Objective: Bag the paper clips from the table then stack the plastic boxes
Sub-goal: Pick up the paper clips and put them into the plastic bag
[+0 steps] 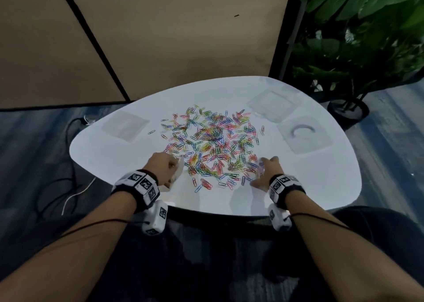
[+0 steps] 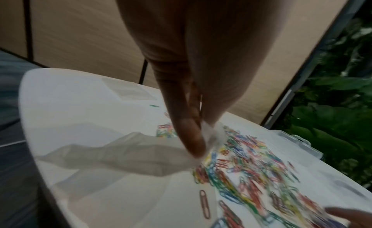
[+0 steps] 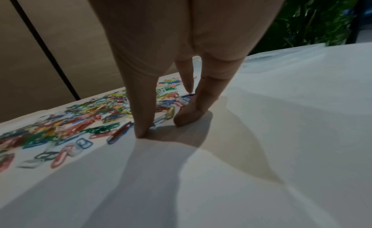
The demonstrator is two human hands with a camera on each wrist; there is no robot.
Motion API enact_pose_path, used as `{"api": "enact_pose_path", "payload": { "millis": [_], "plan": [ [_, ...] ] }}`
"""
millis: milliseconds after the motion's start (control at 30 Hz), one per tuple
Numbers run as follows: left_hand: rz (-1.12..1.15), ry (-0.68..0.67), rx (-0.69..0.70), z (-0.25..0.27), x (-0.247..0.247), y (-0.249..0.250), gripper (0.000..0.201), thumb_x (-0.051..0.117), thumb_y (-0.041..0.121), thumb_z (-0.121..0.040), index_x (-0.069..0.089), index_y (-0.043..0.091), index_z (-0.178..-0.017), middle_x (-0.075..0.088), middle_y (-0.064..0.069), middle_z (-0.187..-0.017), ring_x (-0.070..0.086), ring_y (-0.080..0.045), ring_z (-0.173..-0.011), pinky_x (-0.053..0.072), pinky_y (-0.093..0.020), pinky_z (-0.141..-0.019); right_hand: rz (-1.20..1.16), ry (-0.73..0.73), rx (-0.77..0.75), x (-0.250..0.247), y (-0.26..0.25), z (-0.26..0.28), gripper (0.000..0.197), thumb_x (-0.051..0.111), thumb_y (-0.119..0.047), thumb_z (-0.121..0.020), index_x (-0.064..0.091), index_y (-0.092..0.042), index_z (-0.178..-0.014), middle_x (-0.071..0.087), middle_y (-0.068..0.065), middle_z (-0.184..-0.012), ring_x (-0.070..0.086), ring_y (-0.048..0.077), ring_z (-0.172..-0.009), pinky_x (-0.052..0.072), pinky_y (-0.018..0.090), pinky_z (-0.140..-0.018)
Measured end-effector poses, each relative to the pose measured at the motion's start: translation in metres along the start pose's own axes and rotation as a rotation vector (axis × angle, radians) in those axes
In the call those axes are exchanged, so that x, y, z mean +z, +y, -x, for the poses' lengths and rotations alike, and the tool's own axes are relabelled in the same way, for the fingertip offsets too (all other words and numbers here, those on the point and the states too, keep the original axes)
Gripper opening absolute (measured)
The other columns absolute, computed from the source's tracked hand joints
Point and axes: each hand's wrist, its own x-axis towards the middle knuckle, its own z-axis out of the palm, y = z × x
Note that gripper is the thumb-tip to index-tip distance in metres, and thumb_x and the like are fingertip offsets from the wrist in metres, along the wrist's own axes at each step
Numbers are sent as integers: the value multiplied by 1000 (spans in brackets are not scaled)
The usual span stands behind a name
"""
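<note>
While the coloured paper clips point(image 1: 213, 145) lie scattered across the middle of the white table point(image 1: 321, 187), none bagged as far as I can tell, I've got my left hand point(image 1: 164, 167) pinching a clear plastic bag point(image 2: 128, 153) at the pile's near-left edge, thumb and fingers closed on the bag's mouth. My right hand point(image 1: 267, 172) is at the near-right edge, fingers spread and mostly straight, tips down on the tabletop among the clips, holding nothing. Step looks like raking clips toward the bag. To do it well I'd keep the bag mouth low and wide against the table, sweep in small batches with flat fingers so the clips slide rather than scatter, and watch the strays near the front edge. Two clear plastic boxes point(image 1: 274, 105) point(image 1: 305, 134) sit apart at the far right, unstacked; another flat clear piece point(image 1: 125, 125) at far left, box or lid I can't tell. Potted plant point(image 1: 358, 49) beyond the table.
</note>
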Motion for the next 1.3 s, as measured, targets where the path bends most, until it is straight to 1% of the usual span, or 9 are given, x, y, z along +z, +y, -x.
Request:
{"api": "enact_pose_path", "payload": {
  "millis": [233,367,500,633,767,833,900,1067,1300],
  "plan": [
    [155,-58,103,-6,16,20,30,47,10,-100,65,-13,-90,69,-31,-83,64,-3,-40,53,-15,-45,64,89,-173,16,-27,-28,40,67,-24,-84,61,-13,-121,39,14,-124,60,34,-95,52,35,-90],
    [139,-97,122,-18,16,17,29,50,11,-99,65,-10,-87,71,-22,-76,69,-8,-46,58,-20,-53,175,166,-165,13,-44,-38,17,51,-2,-86,68,-4,-82,60,16,-97,61,30,-76,51,30,-71],
    [116,-107,154,-29,10,28,24,50,10,-98,67,-2,-87,73,-25,-79,72,-11,-53,64,-33,-67,110,119,-51,-15,-52,-45,15,64,-12,-86,78,-6,-82,75,10,-85,70,26,-81,58,27,-75],
    [144,-88,168,-28,4,45,30,50,8,-98,62,-1,-123,74,-20,-105,76,-24,-68,62,-33,-75,-386,90,32,-50,-66,-41,13,83,-21,-76,77,-10,-78,75,5,-75,72,17,-71,58,28,-81],
    [186,-75,191,-26,2,56,16,49,5,-98,64,2,-103,71,-23,-112,76,-28,-74,62,-42,-79,-1189,-105,-79,-76,-106,-11,20,76,4,-77,70,10,-95,74,20,-87,74,28,-82,61,29,-76],
    [226,-56,170,-27,2,56,28,48,4,-98,62,-4,-121,68,-22,-121,76,-29,-76,62,-42,-80,-1317,-249,-148,-81,-128,9,16,69,6,-82,68,11,-98,74,17,-87,74,22,-81,59,22,-71],
    [272,-39,160,-28,1,55,34,47,3,-98,58,-3,-130,68,-22,-118,76,-27,-77,62,-39,-80,-1317,-336,-190,-76,-142,18,15,66,5,-85,68,10,-99,75,15,-87,74,19,-81,58,20,-72],
    [354,31,196,-27,-7,51,22,49,3,-96,71,3,-100,76,-18,-87,77,-24,-73,63,-42,-77,-1174,-306,-190,-53,-157,15,11,69,6,-83,70,6,-94,73,18,-90,72,22,-80,60,26,-76],
    [323,114,309,-20,-5,64,31,51,9,-98,65,7,-125,71,-12,-111,75,-21,-80,60,-33,-85,-720,-190,-254,-47,-159,18,16,75,-16,-69,76,-10,-83,75,18,-87,71,40,-88,58,52,-85]
  ]
}}
